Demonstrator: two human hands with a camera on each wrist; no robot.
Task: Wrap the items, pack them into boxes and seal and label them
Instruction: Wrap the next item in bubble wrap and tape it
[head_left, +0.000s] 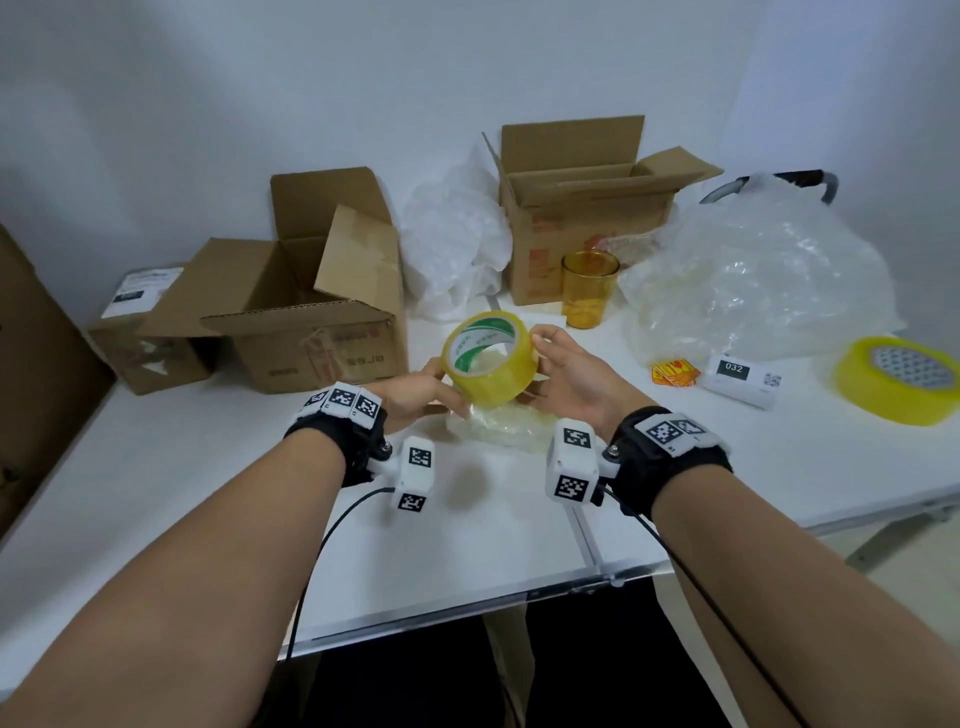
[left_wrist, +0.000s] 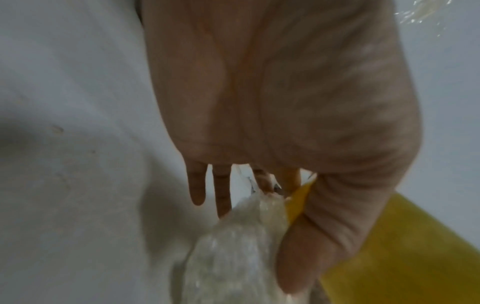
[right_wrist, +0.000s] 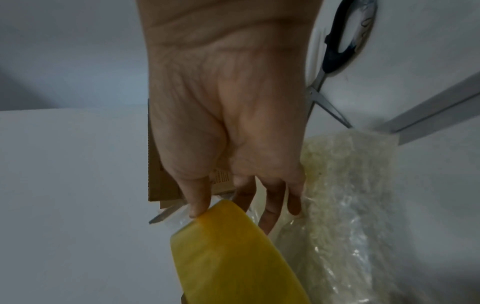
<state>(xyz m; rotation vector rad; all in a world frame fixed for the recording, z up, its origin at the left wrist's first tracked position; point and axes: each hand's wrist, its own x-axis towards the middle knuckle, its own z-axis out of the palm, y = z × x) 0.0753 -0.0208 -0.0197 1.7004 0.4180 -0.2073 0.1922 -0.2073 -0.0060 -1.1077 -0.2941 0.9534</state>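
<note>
Tape roll (head_left: 491, 358) btwn hands, above wrapped item (head_left: 498, 423); cup (head_left: 588, 289) behind

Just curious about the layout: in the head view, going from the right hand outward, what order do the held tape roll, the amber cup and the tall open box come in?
From the right hand:
1. Tape roll, held between both hands.
2. Amber cup, behind the hand.
3. Tall open box, behind the cup, by the wall.

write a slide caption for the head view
Both hands, left hand and right hand, hold a yellow tape roll above a bubble-wrapped bundle.
</note>
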